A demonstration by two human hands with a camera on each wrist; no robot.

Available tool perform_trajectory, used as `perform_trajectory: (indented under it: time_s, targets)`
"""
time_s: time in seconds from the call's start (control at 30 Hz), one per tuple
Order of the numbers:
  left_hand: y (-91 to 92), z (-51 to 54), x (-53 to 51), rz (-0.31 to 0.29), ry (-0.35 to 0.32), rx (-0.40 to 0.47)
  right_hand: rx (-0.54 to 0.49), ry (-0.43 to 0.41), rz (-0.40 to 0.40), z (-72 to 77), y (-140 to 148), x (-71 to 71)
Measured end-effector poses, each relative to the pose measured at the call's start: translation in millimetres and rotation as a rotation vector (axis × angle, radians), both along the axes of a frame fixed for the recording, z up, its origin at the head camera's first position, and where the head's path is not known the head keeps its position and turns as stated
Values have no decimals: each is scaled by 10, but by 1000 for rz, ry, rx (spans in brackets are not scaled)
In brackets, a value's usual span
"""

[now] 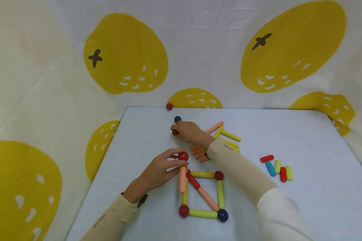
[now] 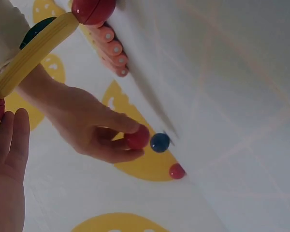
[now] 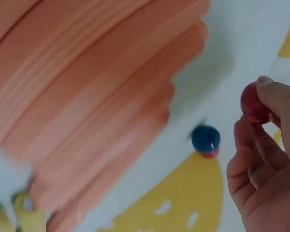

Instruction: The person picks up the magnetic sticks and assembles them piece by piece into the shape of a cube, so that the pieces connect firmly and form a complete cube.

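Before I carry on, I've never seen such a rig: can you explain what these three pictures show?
No machine here, only a person's left hand and right hand, both bare. The wide picture comes from a head-worn camera looking down; the others come from cameras on each wrist. On the pale table sits a square frame of rods and balls. The left hand grips a red ball above its far left corner; the right hand pinches a second red ball. Loose lie a blue ball, a third red ball, salmon rods, yellow rods and short coloured rods.
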State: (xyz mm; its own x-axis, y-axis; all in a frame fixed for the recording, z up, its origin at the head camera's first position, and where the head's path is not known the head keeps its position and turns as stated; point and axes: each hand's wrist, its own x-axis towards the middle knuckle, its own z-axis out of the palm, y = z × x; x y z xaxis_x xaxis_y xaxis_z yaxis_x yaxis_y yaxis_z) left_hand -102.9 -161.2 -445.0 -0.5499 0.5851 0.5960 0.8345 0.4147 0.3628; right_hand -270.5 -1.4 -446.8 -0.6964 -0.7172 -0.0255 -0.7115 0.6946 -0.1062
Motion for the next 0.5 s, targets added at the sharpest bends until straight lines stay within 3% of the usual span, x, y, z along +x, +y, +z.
perform_trajectory:
  time_s: [0.27, 0.5]
  targets:
    - [-5, 4, 6, 9, 3, -22, -142, 47, 65, 400, 500, 347]
    - [2, -35, -4, 10, -8, -3, -317, 202, 212, 629, 787, 823]
